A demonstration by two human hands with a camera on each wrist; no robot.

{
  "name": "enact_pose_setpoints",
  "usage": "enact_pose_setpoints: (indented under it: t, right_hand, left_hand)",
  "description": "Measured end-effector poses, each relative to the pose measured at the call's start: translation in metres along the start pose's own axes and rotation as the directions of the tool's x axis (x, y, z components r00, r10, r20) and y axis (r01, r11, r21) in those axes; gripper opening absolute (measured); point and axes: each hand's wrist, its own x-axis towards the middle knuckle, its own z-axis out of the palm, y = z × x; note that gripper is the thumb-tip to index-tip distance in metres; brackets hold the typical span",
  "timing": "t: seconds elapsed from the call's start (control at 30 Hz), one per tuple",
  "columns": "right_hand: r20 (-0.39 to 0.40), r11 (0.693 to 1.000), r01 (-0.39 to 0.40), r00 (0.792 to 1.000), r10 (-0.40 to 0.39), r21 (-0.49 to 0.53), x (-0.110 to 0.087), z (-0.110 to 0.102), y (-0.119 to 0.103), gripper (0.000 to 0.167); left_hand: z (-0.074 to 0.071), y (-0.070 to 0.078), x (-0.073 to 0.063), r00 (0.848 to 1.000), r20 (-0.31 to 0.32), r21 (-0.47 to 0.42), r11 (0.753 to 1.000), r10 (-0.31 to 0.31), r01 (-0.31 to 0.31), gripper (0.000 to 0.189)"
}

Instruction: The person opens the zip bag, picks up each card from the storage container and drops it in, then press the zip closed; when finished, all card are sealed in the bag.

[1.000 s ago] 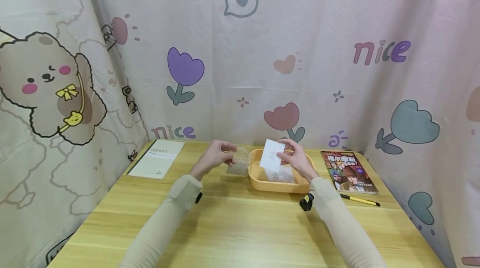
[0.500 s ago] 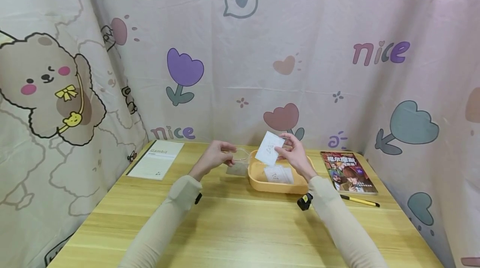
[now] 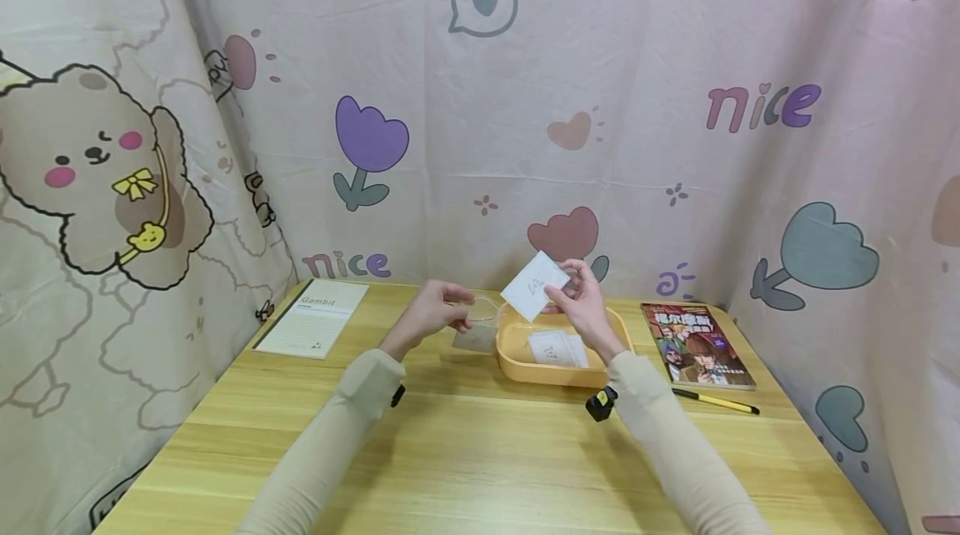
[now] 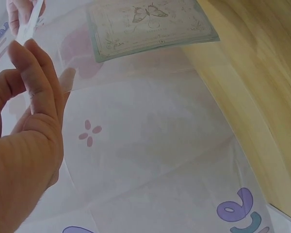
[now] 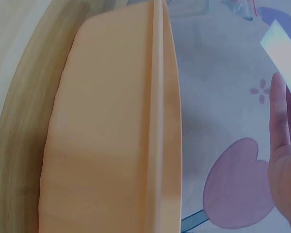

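Observation:
My left hand (image 3: 431, 314) pinches the rim of what looks like a small clear plastic bag (image 3: 486, 308), left of the orange basket (image 3: 517, 372). In the right wrist view, a clear bag with a red line (image 5: 243, 8) shows at the top. A small white card with a faint drawing (image 3: 535, 285) is held tilted above the basket between the thumb and fingers of my right hand (image 3: 588, 302). Several similar white cards (image 3: 553, 349) lie inside the basket. A pale green-edged card with a butterfly (image 4: 155, 24) shows beyond my left fingers; whether it is inside the bag I cannot tell.
A white notebook (image 3: 315, 318) lies at the table's back left. On the right are a comic-style book (image 3: 697, 345) and a yellow-and-black pen (image 3: 716, 401). Printed curtains (image 3: 465, 118) hang behind the wooden table (image 3: 465, 452).
My right hand has lifted the white card up from the basket and turned it, so it tilts further left. More of the cards in the basket now shows. My left hand stays in place.

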Motion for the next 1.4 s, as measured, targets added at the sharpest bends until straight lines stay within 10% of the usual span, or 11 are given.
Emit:
enact_pose_setpoints:
  t: [0.63, 1.13, 1.4]
  right_hand:
    - [0.04, 0.989, 0.122, 0.991, -0.125, 0.078, 0.002, 0.05, -0.009, 0.036]
    - [0.15, 0.977, 0.117, 0.985, -0.09, -0.18, -0.002, 0.055, -0.015, 0.034]
    - [0.25, 0.883, 0.254, 0.954, -0.163, -0.395, 0.001, 0.053, -0.008, 0.028]
  left_hand:
    - [0.0, 0.0, -0.001, 1.0, 0.005, 0.002, 1.0, 0.001, -0.001, 0.029]
    - [0.002, 0.004, -0.002, 1.0, -0.004, -0.024, 1.0, -0.013, 0.012, 0.032]
    - [0.003, 0.0, 0.002, 1.0, -0.022, 0.003, 1.0, -0.011, 0.011, 0.035]
